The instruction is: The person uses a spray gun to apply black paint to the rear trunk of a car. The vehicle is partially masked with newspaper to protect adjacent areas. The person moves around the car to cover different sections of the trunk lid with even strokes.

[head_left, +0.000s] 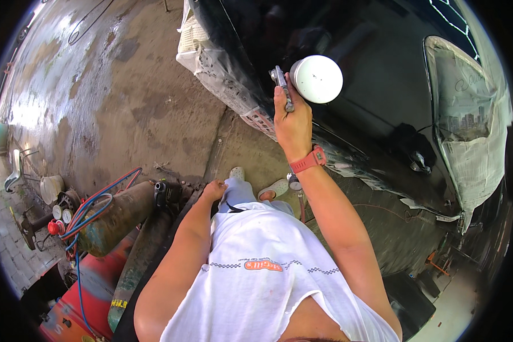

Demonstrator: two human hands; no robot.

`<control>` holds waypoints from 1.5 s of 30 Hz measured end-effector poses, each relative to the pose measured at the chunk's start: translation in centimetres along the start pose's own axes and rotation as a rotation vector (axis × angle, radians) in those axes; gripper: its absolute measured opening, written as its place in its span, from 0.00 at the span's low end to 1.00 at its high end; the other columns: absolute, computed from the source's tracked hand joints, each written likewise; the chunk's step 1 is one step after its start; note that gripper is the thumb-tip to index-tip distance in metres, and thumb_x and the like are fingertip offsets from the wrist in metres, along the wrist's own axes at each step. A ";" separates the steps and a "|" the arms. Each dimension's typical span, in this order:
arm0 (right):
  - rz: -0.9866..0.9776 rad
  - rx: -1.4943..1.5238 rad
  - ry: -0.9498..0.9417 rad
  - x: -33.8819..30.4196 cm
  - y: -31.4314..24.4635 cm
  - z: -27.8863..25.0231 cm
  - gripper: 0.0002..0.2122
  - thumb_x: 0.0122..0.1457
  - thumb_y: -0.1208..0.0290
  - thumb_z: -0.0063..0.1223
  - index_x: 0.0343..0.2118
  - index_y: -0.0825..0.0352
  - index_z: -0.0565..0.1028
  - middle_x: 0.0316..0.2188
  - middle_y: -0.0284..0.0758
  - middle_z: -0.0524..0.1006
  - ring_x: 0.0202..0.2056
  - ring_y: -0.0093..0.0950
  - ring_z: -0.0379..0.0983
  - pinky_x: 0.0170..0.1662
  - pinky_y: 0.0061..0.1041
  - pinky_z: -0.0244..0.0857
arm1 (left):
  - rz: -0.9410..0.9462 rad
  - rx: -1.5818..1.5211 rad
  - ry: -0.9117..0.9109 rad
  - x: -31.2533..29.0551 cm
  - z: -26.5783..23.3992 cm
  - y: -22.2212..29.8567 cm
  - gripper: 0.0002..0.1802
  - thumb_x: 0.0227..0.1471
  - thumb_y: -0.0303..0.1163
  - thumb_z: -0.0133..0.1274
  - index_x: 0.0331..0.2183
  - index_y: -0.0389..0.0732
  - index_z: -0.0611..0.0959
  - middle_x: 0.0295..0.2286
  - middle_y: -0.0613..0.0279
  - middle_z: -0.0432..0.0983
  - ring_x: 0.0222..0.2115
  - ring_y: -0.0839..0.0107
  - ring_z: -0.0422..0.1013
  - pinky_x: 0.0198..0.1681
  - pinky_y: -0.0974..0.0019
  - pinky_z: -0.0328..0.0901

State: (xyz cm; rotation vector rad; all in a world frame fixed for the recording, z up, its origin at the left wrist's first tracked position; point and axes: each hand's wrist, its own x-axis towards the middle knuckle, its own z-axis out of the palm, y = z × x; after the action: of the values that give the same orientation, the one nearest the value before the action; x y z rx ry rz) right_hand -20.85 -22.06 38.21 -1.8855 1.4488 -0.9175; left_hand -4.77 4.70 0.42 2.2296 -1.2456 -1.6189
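Head view: in front of the black car panel (376, 85), the right hand (294, 122) is wrapped round the spray gun (280, 80) (left hand (214, 190) well apart from the panel, closure and contents unclear), probably best held square to that panel in even passes.

Head view: L cam of a side-by-side fisheye pair, looking steeply down fr. the wearer's head; top of frame = fwd. Closest to lens: white shirt (262, 239), lower ctr. Mid-dist.: R hand (294, 124), upper ctr.; L hand (214, 190), left of ctr. Farther off: floor (142, 119), upper L, & black vehicle body (376, 97), upper R. Coverage v. wide; straight edges bow toward the dark circular rim.
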 end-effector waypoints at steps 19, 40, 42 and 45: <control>-0.028 -0.019 -0.014 0.1 -0.7 0.0 0.24 0.71 0.57 0.49 0.58 0.75 0.73 0.52 0.55 0.77 0.56 0.49 0.74 0.60 0.36 0.64 | -0.033 -0.041 -0.012 0.3 -0.2 2.8 0.28 0.55 0.51 0.58 0.47 0.39 0.85 0.45 0.44 0.81 0.49 0.49 0.77 0.53 0.53 0.69; 0.407 0.285 0.131 -6.4 4.0 -9.0 0.22 0.72 0.54 0.47 0.48 0.72 0.79 0.31 0.33 0.81 0.32 0.18 0.73 0.37 0.22 0.68 | 0.006 0.008 -0.021 1.4 -0.8 1.2 0.26 0.56 0.49 0.58 0.47 0.40 0.86 0.43 0.44 0.83 0.48 0.52 0.78 0.53 0.55 0.69; 0.459 0.346 0.195 -6.8 3.7 -11.7 0.23 0.72 0.51 0.45 0.41 0.70 0.79 0.30 0.32 0.80 0.30 0.16 0.73 0.26 0.18 0.63 | 0.010 0.013 -0.024 1.6 -0.9 1.1 0.26 0.56 0.50 0.59 0.48 0.40 0.86 0.42 0.44 0.83 0.47 0.51 0.78 0.53 0.55 0.70; 0.425 0.345 0.263 -6.6 2.9 -14.2 0.26 0.72 0.47 0.41 0.42 0.70 0.79 0.32 0.33 0.81 0.30 0.17 0.74 0.23 0.18 0.63 | 0.020 0.034 -0.027 2.1 -0.9 0.9 0.27 0.55 0.51 0.59 0.48 0.41 0.86 0.41 0.44 0.83 0.46 0.49 0.79 0.52 0.54 0.71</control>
State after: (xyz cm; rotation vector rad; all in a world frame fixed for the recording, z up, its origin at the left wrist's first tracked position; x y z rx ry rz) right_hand -35.06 -16.92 43.26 -1.1816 1.6343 -1.1414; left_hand -4.33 2.41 -0.23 2.2150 -1.3070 -1.6386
